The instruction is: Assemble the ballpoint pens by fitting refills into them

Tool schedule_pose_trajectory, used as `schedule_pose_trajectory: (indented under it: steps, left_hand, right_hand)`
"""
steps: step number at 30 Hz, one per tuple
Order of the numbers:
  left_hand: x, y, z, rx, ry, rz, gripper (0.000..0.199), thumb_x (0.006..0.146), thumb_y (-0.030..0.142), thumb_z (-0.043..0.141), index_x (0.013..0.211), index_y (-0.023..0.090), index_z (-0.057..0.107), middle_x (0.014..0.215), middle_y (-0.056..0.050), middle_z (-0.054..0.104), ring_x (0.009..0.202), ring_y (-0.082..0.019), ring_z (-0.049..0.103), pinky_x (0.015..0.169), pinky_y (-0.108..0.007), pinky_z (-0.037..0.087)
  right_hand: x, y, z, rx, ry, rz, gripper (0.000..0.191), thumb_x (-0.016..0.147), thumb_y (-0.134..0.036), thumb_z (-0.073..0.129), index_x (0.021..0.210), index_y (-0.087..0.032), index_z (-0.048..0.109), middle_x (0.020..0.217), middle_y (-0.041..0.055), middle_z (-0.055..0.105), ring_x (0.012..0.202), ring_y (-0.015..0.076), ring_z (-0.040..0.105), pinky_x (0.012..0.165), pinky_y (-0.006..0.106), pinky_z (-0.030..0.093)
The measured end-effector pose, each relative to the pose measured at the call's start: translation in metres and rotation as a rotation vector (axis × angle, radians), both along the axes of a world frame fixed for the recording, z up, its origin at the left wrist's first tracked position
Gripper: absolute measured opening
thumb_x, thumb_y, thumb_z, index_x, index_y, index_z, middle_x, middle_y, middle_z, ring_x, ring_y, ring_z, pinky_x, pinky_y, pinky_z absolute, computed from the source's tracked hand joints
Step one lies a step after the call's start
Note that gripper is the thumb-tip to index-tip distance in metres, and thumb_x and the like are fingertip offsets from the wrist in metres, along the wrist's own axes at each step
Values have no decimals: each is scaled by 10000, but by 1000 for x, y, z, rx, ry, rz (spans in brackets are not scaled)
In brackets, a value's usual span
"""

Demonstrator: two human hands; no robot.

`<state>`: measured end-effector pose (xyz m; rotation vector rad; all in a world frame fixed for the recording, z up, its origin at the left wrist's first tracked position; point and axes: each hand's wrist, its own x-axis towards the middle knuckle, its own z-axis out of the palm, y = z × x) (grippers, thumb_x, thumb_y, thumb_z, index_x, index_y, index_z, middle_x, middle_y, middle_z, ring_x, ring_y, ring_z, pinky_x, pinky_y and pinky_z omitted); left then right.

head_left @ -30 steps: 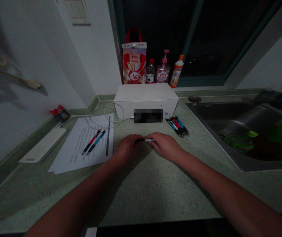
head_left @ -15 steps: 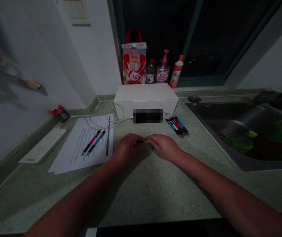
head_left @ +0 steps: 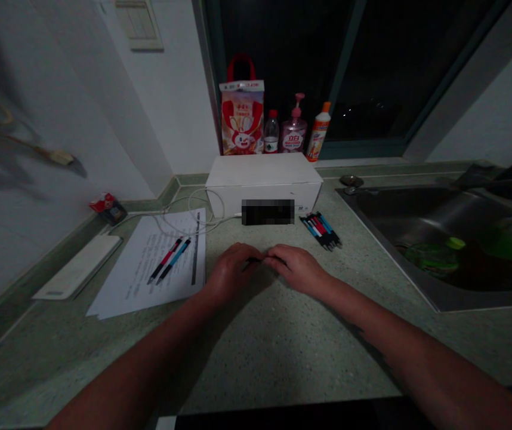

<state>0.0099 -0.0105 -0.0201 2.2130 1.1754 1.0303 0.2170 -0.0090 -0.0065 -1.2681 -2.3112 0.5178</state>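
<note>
Over the middle of the green speckled counter, my left hand is closed on a thin dark object, perhaps a pen. My right hand meets it fingertip to fingertip, pinched at the object's right end; what its fingers hold is too small to make out. On the printed papers, left of my hands, lie a red-and-black pen and a blue-and-black pen. Several pens lie side by side to the right, beyond my right hand.
A white box stands behind a dark, pixelated device with a white cable. Bottles and a red bag are behind it. A white power bank lies at left, and a metal sink is at right.
The fingertips of both hands have come closer together, and less of the small thing between them shows. The view has shifted very slightly.
</note>
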Motion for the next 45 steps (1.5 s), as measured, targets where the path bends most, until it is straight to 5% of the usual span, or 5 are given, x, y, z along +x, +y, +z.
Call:
schedule_pose_trajectory:
  steps: [4, 8, 14, 26, 45]
  left_hand:
    - [2, 0, 2, -143, -80, 107, 273, 862, 252, 686, 1131, 210, 662, 1041, -65, 750, 925, -210, 715, 862, -380, 577]
    - [1, 2, 9, -231, -110, 140, 136, 918, 299, 594, 924, 208, 695, 915, -50, 760, 864, -206, 710, 830, -364, 568]
    - [0, 5, 12, -307, -170, 172, 136, 893, 316, 607, 897, 210, 691, 875, -45, 765, 818, -204, 713, 796, -359, 569]
    - [-3, 7, 14, -256, -220, 152, 94, 828, 266, 653, 890, 213, 700, 916, -41, 768, 862, -198, 716, 833, -363, 568]
    - [-1, 5, 21, -389, -238, 220, 172, 841, 354, 622, 828, 202, 702, 813, -46, 757, 773, -199, 694, 759, -340, 536]
  right_hand:
    - [1, 2, -2, 33, 43, -23, 169, 1004, -264, 551, 1029, -224, 713, 981, 47, 733, 892, 183, 672, 769, 300, 464]
    - [3, 2, 0, 70, 29, -40, 165, 1002, -274, 566, 1037, -219, 718, 966, 50, 728, 879, 185, 671, 767, 302, 465]
    - [5, 3, 2, 98, 13, -59, 172, 1009, -291, 560, 1041, -231, 717, 971, 50, 725, 890, 190, 672, 763, 301, 464]
    - [7, 3, 2, 127, -13, -66, 166, 1013, -289, 560, 1046, -235, 714, 991, 44, 733, 908, 199, 683, 763, 306, 478]
    - [8, 4, 1, 161, -38, -70, 172, 1010, -300, 569, 1046, -220, 717, 980, 54, 725, 891, 205, 681, 746, 312, 474]
